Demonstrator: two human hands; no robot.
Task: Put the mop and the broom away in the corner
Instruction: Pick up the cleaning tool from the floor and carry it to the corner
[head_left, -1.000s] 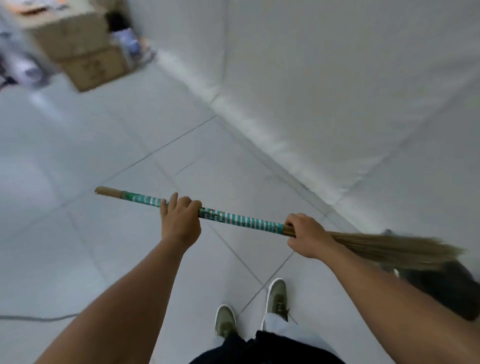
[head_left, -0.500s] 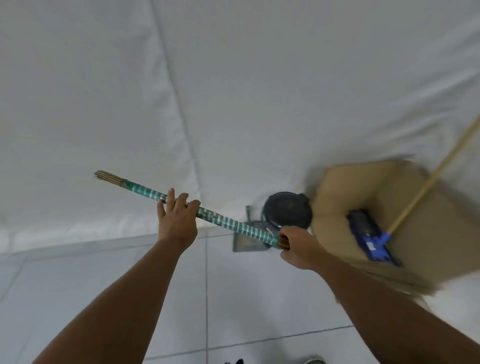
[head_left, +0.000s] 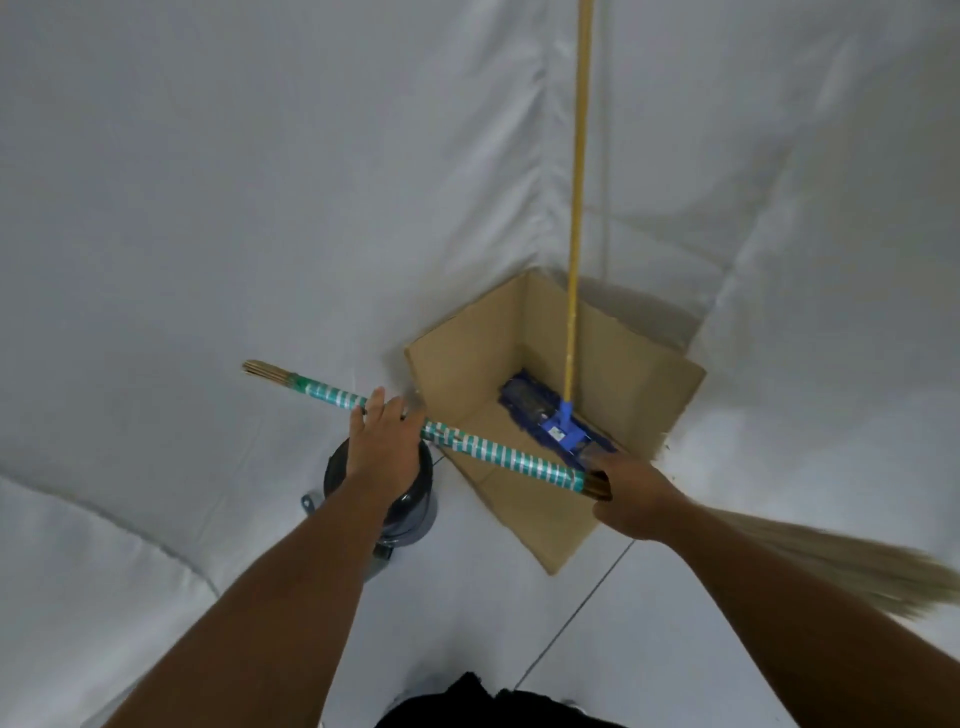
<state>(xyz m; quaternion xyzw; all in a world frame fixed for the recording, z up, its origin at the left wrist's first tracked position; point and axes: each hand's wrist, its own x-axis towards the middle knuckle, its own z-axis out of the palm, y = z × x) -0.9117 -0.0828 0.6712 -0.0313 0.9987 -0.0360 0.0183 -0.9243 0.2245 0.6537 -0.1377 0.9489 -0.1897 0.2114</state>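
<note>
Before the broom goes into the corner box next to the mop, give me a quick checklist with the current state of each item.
1. Broom held in both hands: ok. Left hand has its grip on the striped handle, right hand at the bristle end.
2. Mop already in the box, pole leaning up the corner: ok.
3. Free floor space in the box beside the mop head: ok, bare cardboard on the near side.
4. Broom upright for stowing: not ok, it lies roughly level across the box.
5. Dark bin left of the box clear of the swing: cannot tell; it sits under the left forearm.
</note>
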